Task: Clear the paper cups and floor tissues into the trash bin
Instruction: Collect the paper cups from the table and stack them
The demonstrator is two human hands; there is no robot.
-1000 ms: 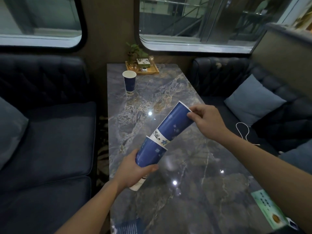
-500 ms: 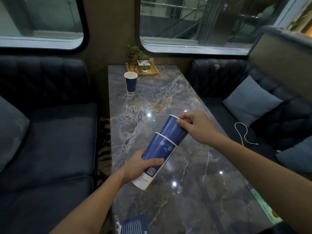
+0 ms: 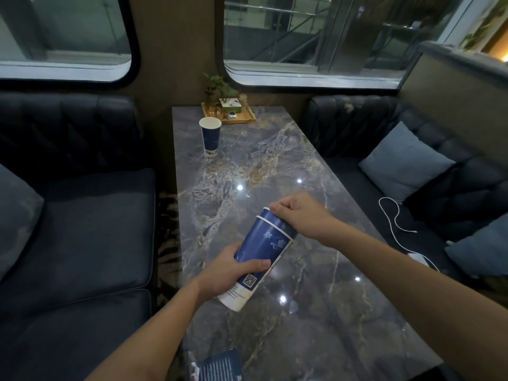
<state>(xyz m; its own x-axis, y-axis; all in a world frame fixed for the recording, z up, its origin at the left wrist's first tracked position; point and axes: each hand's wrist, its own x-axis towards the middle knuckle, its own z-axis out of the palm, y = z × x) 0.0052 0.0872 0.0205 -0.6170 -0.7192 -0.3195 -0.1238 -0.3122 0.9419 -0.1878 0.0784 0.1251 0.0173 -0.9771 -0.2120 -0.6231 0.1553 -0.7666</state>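
- The left hand (image 3: 233, 266) is wrapping closed around the lower body of the outer paper cup (image 3: 259, 257), with the thumb lying across the blue wall just above a QR code print.
- The right hand (image 3: 298, 213) is pinching closed on the rim of the inner paper cup (image 3: 268, 213), which is sitting almost fully nested inside the outer one; only its rim band is showing.
- The nested pair is tilting, white base toward the person and mouths toward the windows, and is hovering above the marble-patterned worktop (image 3: 275, 160).
- A third paper cup (image 3: 210, 136) is standing upright at the far left of the worktop, well apart from both hands and just in front of a wooden tray (image 3: 244, 119).
- The tray is carrying a small potted plant (image 3: 217, 88) and several small items too dim to identify.
- Dark sofas are flanking the worktop: the left sofa (image 3: 90, 215) and the right sofa (image 3: 357, 125), which is bearing a pale blue cushion (image 3: 405, 162) and a white cable (image 3: 395, 215).
- A blue printed card (image 3: 220, 367) is lying at the near edge of the worktop, partly cut off by the frame.
- The right hand is hiding the inner cup's mouth, so its contents are not showing.
- The floor between the left sofa and the worktop is showing only as a dark, patterned strip; nothing on it is discernible.
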